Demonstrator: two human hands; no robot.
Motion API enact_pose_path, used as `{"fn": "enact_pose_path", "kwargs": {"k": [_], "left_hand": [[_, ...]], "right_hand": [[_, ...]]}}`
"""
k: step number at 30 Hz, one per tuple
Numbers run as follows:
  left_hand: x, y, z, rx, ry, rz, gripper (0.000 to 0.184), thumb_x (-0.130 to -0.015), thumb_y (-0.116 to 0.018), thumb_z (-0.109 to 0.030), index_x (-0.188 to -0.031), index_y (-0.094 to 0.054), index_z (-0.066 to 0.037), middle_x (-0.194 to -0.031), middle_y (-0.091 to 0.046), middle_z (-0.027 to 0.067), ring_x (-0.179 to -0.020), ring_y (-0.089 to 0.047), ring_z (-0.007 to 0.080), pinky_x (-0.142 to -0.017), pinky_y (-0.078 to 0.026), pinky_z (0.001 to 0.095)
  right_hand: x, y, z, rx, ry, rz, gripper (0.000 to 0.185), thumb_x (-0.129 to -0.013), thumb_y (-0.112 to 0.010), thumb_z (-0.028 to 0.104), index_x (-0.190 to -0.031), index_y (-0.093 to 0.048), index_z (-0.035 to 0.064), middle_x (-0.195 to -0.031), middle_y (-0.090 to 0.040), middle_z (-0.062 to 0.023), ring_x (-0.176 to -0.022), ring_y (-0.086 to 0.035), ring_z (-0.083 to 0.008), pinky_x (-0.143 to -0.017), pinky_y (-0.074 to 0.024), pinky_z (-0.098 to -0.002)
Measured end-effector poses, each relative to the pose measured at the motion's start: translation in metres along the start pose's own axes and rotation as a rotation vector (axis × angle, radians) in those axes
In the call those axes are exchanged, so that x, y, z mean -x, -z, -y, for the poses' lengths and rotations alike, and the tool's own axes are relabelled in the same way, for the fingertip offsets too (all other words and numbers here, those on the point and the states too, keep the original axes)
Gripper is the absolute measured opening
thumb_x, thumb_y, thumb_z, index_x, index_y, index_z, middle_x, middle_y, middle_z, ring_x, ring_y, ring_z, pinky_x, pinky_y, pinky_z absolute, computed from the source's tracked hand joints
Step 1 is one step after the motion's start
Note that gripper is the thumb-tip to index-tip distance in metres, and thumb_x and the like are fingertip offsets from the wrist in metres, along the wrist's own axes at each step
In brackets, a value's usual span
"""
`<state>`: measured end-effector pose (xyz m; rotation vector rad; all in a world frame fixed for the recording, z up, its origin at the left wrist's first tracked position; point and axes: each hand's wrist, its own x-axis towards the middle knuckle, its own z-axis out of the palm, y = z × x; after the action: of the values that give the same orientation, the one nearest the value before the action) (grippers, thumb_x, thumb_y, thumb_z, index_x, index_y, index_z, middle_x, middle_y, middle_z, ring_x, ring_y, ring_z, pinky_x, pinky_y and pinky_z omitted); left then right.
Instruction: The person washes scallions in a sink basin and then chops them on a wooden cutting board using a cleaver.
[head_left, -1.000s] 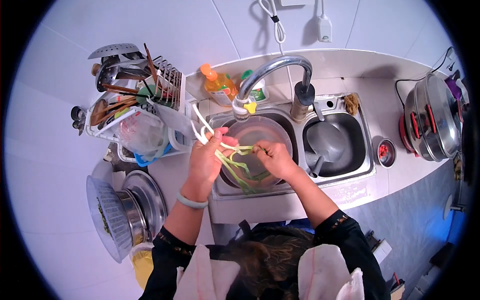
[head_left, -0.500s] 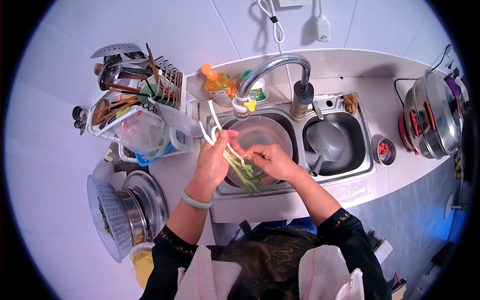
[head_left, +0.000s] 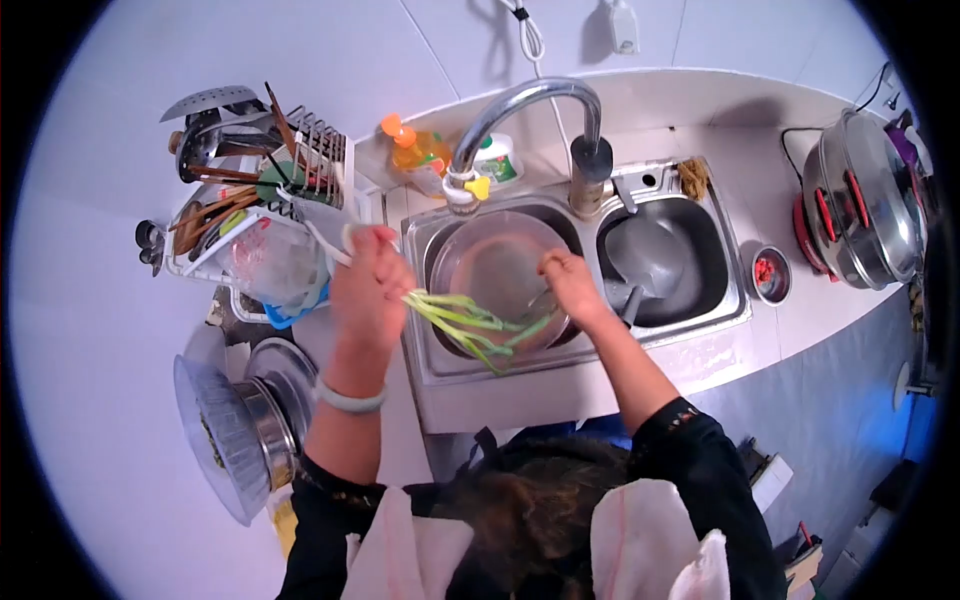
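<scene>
My left hand (head_left: 372,285) is closed round a bunch of spring onions (head_left: 465,318). Their white ends point up and left, and the green leaves hang to the right over the left sink. My right hand (head_left: 570,285) is closed at the right side of a clear plastic basin (head_left: 490,235) in that sink, near the leaf tips. Whatever its pinched fingers hold is too small to make out. The chrome faucet (head_left: 525,92) arches above the basin.
A ladle (head_left: 645,255) lies in the right sink. Beyond it are a small metal bowl (head_left: 772,276) with red pieces and a steamer pot (head_left: 860,200). At left stand a dish rack (head_left: 345,190), soap bottles (head_left: 415,155) and a plastic colander (head_left: 215,440).
My left hand has moved left with the spring onions. My right hand has drawn away from it to the right and up. The view has shifted slightly.
</scene>
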<state>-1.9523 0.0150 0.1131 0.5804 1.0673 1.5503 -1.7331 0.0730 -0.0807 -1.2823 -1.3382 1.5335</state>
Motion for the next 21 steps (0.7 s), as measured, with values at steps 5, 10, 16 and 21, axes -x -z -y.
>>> {"fn": "enact_pose_path", "kwargs": {"k": [5,10,16,21], "left_hand": [[-0.003,0.010,-0.041,0.085,-0.035,-0.002,0.030,-0.099,-0.040,-0.030,-0.113,-0.052,-0.005,-0.061,-0.029,-0.0056,-0.051,-0.025,0.0044,-0.048,-0.026,0.0200],[-0.012,0.020,-0.069,0.200,-0.076,0.018,0.029,-0.100,-0.039,-0.025,-0.119,-0.051,-0.006,-0.061,-0.030,-0.0056,-0.051,-0.026,0.0045,-0.048,-0.027,0.0192],[-0.021,0.028,-0.089,0.255,-0.128,0.026,0.031,-0.101,-0.036,-0.024,-0.120,-0.050,-0.003,-0.060,-0.032,-0.0048,-0.052,-0.028,0.0052,-0.049,-0.030,0.0193],[-0.025,0.033,-0.097,0.268,-0.145,0.048,0.034,-0.101,-0.035,-0.025,-0.123,-0.048,-0.003,-0.060,-0.033,-0.0047,-0.052,-0.030,0.0051,-0.050,-0.030,0.0198]], "right_hand": [[0.026,0.033,-0.001,-0.456,-0.281,-0.030,0.018,-0.088,-0.057,0.025,-0.082,-0.055,0.0089,-0.065,-0.044,0.0043,-0.054,-0.037,-0.0065,-0.048,-0.0303,-0.0231],[0.047,0.043,-0.023,-0.510,-0.288,-0.085,0.013,-0.088,-0.062,0.020,-0.095,-0.058,0.0097,-0.067,-0.045,0.0062,-0.054,-0.036,-0.0038,-0.046,-0.0268,-0.0197],[0.067,0.047,-0.039,-0.650,-0.420,0.037,0.020,-0.091,-0.048,0.009,-0.109,-0.057,0.0067,-0.075,-0.056,-0.0001,-0.048,-0.034,-0.0049,-0.042,-0.0250,-0.0189],[0.069,0.042,-0.044,-0.622,-0.441,0.061,0.024,-0.089,-0.044,0.004,-0.109,-0.057,0.0050,-0.084,-0.061,-0.0050,-0.059,-0.047,-0.0075,-0.049,-0.0327,-0.0199]]}}
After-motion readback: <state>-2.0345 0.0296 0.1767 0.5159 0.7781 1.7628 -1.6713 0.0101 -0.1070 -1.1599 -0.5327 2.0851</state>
